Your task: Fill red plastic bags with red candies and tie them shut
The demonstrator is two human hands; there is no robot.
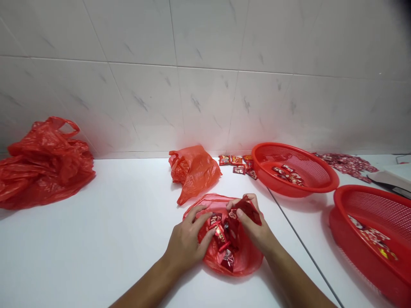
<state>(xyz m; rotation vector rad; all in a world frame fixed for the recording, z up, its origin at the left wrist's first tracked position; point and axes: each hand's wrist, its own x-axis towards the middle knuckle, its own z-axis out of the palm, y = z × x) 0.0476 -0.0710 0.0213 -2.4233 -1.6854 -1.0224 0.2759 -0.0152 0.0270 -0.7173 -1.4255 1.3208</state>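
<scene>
A: What sits in the middle of the head view?
B: A thin red plastic bag point(247, 256) lies open on a white counter point(96, 248), with foil sachets point(227, 259) inside it.
A: And the hands?
B: The left hand point(186, 244) is open, fingers splayed over the bag's mouth. The right hand point(253, 229) is closed in a pinch on a dark red foil packet point(247, 209), just above the bag.
A: How would that packet handle?
B: Light, soft and slippery, I'd judge; best taken by an edge. Its long axis seems to slant up and right, though fingers hide part of it.
A: What's around the bag?
B: Beyond it, an orange plastic bag point(194, 171). Beyond and right, loose sachets point(236, 164) and a red basket point(308, 154). Right, a second red basket point(353, 190). Left, a crumpled red bag point(41, 167).
</scene>
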